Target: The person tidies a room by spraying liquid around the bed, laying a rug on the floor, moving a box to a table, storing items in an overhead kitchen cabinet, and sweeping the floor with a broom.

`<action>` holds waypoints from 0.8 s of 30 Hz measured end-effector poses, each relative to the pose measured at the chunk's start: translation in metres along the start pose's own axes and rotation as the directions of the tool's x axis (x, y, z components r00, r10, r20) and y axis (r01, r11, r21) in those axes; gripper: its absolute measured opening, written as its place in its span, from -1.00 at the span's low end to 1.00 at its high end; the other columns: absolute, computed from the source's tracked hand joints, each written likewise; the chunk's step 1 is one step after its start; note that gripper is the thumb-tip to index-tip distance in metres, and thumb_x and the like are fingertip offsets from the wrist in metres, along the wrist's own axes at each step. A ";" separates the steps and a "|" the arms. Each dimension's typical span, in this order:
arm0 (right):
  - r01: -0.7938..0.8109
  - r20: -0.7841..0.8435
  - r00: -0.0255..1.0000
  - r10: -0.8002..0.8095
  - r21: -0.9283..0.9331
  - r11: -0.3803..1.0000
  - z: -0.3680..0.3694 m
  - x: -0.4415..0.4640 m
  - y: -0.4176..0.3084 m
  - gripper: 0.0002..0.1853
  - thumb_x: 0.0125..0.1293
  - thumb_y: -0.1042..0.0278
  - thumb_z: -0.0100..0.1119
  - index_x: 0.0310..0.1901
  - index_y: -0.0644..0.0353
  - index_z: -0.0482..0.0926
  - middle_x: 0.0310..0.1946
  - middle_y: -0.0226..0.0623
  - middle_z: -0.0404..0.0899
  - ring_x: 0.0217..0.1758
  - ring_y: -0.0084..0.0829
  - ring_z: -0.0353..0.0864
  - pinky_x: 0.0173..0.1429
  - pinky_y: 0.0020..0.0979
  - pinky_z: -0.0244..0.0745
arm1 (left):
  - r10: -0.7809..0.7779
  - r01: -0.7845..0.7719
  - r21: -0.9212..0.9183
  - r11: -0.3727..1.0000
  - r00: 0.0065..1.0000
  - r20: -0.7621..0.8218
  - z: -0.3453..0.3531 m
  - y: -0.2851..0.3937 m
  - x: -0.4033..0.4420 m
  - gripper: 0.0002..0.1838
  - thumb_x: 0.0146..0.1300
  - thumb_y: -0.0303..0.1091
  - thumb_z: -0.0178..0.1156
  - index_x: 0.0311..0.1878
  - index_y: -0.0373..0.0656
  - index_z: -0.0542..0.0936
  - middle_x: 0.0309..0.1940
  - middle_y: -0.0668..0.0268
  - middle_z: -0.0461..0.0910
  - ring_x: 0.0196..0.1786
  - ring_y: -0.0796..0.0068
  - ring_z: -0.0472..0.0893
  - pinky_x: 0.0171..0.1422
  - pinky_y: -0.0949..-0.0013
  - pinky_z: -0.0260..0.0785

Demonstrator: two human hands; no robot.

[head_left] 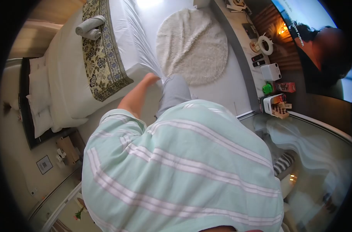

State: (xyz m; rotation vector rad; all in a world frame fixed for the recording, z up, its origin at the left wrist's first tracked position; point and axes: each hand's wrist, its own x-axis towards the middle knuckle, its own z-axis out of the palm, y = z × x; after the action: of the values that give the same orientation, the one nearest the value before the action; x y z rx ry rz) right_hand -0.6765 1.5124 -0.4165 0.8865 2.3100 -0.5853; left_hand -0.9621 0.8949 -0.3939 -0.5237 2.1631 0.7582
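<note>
My left hand [150,78] hangs beside the corner of the white bed [139,73], next to my grey trouser leg. Its fingers are too small and unclear to make out, and nothing can be seen in it. A patterned runner [102,65] lies across the bed, with rolled grey towels [90,28] on top. My right hand is out of view; the striped light green shirt fills the lower middle.
A round shaggy rug [193,46] lies on the floor ahead. Along the right, a long counter [241,34] holds remotes, a white box [270,72] and a green object [267,88], below a lit television [319,46]. Glass panels stand at lower right.
</note>
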 end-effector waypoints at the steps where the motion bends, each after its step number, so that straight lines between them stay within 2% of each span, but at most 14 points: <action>1: 0.009 0.013 1.000 -0.009 0.003 1.000 0.002 -0.002 -0.004 -0.73 0.04 0.13 0.16 -0.29 0.12 0.64 -0.34 -0.17 0.63 -0.24 -0.25 0.60 -0.13 -0.31 0.46 | 0.015 -0.016 -0.011 1.000 1.000 -0.009 0.001 0.009 -0.006 -0.61 -0.02 -0.09 0.27 -0.26 -0.24 0.63 -0.39 0.21 0.60 -0.29 0.36 0.57 -0.22 0.30 0.40; 2: 0.020 0.026 0.999 -0.020 0.007 1.000 0.004 -0.007 -0.009 -0.72 0.04 0.13 0.16 -0.29 0.11 0.64 -0.34 -0.17 0.63 -0.24 -0.25 0.60 -0.13 -0.31 0.46 | 0.027 -0.027 -0.017 0.999 1.000 -0.009 0.003 0.010 -0.013 -0.60 -0.03 -0.08 0.26 -0.28 -0.26 0.63 -0.32 0.16 0.63 -0.20 0.30 0.60 -0.15 0.27 0.40; 5: 0.068 0.060 0.996 -0.069 0.005 0.998 0.000 -0.012 -0.031 -0.72 0.04 0.13 0.16 -0.29 0.11 0.64 -0.34 -0.16 0.63 -0.23 -0.24 0.60 -0.12 -0.31 0.46 | 0.027 -0.024 0.129 0.991 0.999 -0.026 0.003 -0.001 -0.028 -0.59 -0.01 -0.08 0.24 -0.24 -0.26 0.62 -0.31 0.15 0.62 -0.25 0.27 0.61 -0.15 0.24 0.40; 8: 0.128 0.094 0.988 -0.127 -0.009 0.992 -0.015 -0.017 -0.064 -0.71 0.04 0.12 0.16 -0.28 0.11 0.64 -0.33 -0.16 0.63 -0.23 -0.23 0.60 -0.12 -0.30 0.46 | 0.024 -0.013 0.164 0.986 0.998 -0.065 0.016 -0.056 -0.011 -0.60 0.01 -0.06 0.23 -0.24 -0.23 0.62 -0.32 0.17 0.62 -0.30 0.29 0.61 -0.18 0.27 0.42; 10: 0.153 0.114 0.982 -0.151 -0.017 0.988 -0.030 -0.024 -0.089 -0.71 0.04 0.12 0.16 -0.28 0.11 0.64 -0.33 -0.16 0.63 -0.22 -0.23 0.60 -0.12 -0.30 0.46 | -0.249 0.245 0.079 0.966 0.967 0.055 0.021 -0.079 -0.020 -0.61 0.04 -0.07 0.23 -0.23 -0.23 0.61 -0.29 0.20 0.61 -0.30 0.32 0.62 -0.19 0.30 0.43; 13: 0.173 0.077 0.982 -0.173 0.004 0.985 -0.043 -0.006 -0.101 -0.71 0.04 0.11 0.17 -0.27 0.11 0.63 -0.32 -0.15 0.62 -0.21 -0.21 0.59 -0.10 -0.30 0.45 | -0.304 0.301 0.052 0.952 0.951 0.061 0.018 -0.092 -0.055 -0.62 0.06 -0.09 0.22 -0.23 -0.25 0.60 -0.34 0.19 0.61 -0.34 0.33 0.61 -0.24 0.31 0.43; 17: 0.173 0.022 0.985 -0.174 0.033 0.984 -0.052 0.012 -0.120 -0.70 0.05 0.12 0.16 -0.25 0.11 0.63 -0.28 -0.13 0.62 -0.17 -0.17 0.58 -0.08 -0.28 0.45 | -0.316 0.313 0.063 0.948 0.947 0.053 0.020 -0.101 -0.065 -0.63 0.08 -0.11 0.21 -0.25 -0.26 0.60 -0.38 0.16 0.60 -0.38 0.32 0.61 -0.27 0.30 0.44; 20: 0.194 -0.010 0.981 -0.194 0.080 0.978 -0.053 0.014 -0.126 -0.67 0.04 0.09 0.15 -0.25 0.13 0.63 -0.29 -0.11 0.61 -0.18 -0.14 0.58 -0.09 -0.27 0.45 | -0.279 0.274 0.089 0.958 0.959 0.047 0.016 -0.069 -0.062 -0.61 0.11 -0.06 0.16 -0.25 -0.25 0.60 -0.38 0.14 0.59 -0.36 0.30 0.61 -0.26 0.27 0.44; 22: 0.206 0.058 0.977 -0.206 0.012 0.978 -0.039 0.024 -0.114 -0.67 0.04 0.10 0.15 -0.25 0.14 0.63 -0.30 -0.11 0.61 -0.20 -0.15 0.59 -0.10 -0.27 0.45 | -0.247 0.233 0.152 0.961 0.966 0.082 0.008 -0.056 -0.051 -0.57 0.14 -0.01 0.11 -0.22 -0.24 0.59 -0.35 0.12 0.59 -0.34 0.26 0.61 -0.23 0.26 0.43; 24: 0.223 0.123 0.969 -0.214 -0.064 0.973 -0.027 0.040 -0.108 -0.67 0.04 0.10 0.16 -0.25 0.14 0.63 -0.30 -0.11 0.61 -0.21 -0.15 0.59 -0.10 -0.27 0.45 | -0.267 0.260 0.079 0.962 0.958 0.107 -0.005 -0.050 -0.050 -0.58 0.12 -0.03 0.15 -0.10 -0.16 0.55 -0.26 0.20 0.57 -0.24 0.25 0.56 -0.13 0.08 0.38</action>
State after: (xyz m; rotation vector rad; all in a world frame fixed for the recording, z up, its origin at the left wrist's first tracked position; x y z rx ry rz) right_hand -0.7868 1.4722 -0.4027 0.5509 2.3231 -0.6177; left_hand -0.9051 0.8609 -0.3702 -0.7007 1.9534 0.5567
